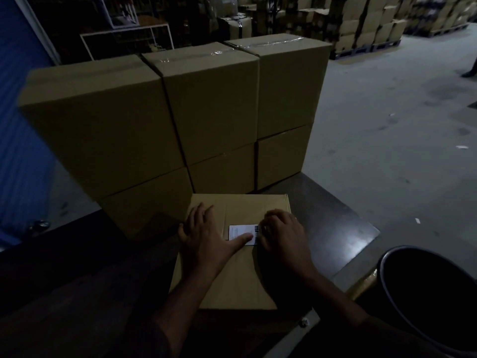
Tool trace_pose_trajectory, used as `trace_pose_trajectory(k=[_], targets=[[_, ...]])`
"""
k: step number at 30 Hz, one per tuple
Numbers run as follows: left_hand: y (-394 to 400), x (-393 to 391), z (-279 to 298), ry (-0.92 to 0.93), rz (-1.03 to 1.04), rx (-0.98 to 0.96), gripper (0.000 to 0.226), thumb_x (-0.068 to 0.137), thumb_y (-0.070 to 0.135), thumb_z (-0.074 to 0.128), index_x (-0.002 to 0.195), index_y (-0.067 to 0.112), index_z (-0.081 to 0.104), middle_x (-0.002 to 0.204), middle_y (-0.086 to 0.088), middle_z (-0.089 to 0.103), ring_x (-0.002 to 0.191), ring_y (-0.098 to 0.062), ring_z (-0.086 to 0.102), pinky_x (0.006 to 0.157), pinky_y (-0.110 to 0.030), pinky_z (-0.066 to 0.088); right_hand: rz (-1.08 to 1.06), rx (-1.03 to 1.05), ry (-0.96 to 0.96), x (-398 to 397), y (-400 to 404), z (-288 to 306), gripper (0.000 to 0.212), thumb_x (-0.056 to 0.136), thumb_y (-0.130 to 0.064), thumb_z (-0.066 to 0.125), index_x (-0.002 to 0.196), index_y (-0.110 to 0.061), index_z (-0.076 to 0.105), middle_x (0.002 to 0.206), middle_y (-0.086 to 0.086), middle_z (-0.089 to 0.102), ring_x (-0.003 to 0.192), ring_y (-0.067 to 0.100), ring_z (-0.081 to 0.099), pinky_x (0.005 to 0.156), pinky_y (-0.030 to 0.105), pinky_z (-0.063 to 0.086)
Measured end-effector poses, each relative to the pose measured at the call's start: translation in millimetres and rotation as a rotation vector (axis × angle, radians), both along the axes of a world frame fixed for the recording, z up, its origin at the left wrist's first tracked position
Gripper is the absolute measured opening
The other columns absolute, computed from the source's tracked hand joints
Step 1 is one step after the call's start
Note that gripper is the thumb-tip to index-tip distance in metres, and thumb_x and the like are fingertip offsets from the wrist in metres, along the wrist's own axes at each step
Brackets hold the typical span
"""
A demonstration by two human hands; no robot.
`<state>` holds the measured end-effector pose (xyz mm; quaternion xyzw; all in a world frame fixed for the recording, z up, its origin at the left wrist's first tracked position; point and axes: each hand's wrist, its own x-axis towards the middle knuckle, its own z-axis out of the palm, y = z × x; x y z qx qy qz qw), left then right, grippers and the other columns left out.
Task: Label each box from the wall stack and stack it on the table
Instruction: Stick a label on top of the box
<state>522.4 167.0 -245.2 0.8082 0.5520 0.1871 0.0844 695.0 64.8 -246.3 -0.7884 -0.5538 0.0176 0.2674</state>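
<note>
Dark table (333, 223) edge bare right of box (232, 275); both hands press label (242, 235).

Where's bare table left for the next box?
Bare dark table right of the labelled box, up to its edge by the floor. Left of that box is bare too, but dim. Behind is crowded: the stacked boxes. Black bin blocks near right.

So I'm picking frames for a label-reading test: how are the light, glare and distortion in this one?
Head view: dim overall, the near table almost black; the white label is the brightest patch, its print too small to read; glare streaks on the tape atop the stacked boxes; wide-angle bending leans the stack's edges; both the left hand and right hand partly cover the label.
</note>
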Motion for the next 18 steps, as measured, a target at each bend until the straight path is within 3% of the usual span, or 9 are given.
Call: trace_pose_trajectory(k=[5,9,16,18], targets=[[-0.9,0.5,1.2,0.028,0.004,0.003,0.143,0.05,0.114,0.018,0.157,0.02,0.038,0.17,-0.005,0.029,0.158,-0.026,0.022,0.122,-0.059,0.022,-0.011,-0.021,0.061,2.0,2.3,3.8,0.029,0.088,-0.041,0.067,0.114,-0.028,0.066,0.137,-0.008,0.051,0.13,0.014,0.042,0.107,0.041,0.04],[-1.0,-0.4,-0.2,0.018,0.001,0.012,0.135,0.054,0.11,0.031,0.155,0.021,0.04,0.17,-0.004,0.029,0.157,-0.024,0.021,0.123,-0.059,0.021,-0.038,-0.001,0.131,4.1,0.7,4.9,0.026,0.086,-0.038,0.072,0.109,-0.027,0.067,0.134,-0.007,0.053,0.13,0.014,0.042,0.103,0.04,0.042],[-0.9,0.2,0.0,0.025,-0.003,0.004,0.132,0.056,0.11,0.033,0.156,0.022,0.038,0.17,-0.004,0.028,0.157,-0.024,0.02,0.123,-0.059,0.021,-0.045,-0.014,0.115,2.8,-2.5,6.9,0.03,0.086,-0.037,0.072,0.113,-0.023,0.069,0.139,-0.002,0.051,0.134,0.018,0.039,0.105,0.039,0.041],[-0.8,0.4,-0.1,0.028,0.001,0.001,0.133,0.055,0.11,0.032,0.156,0.023,0.039,0.17,-0.003,0.028,0.157,-0.024,0.021,0.122,-0.058,0.021,-0.034,-0.013,0.129,4.0,-3.7,6.3,0.04,0.086,-0.036,0.073,0.122,-0.019,0.065,0.145,0.002,0.048,0.137,0.02,0.038,0.107,0.041,0.042]])
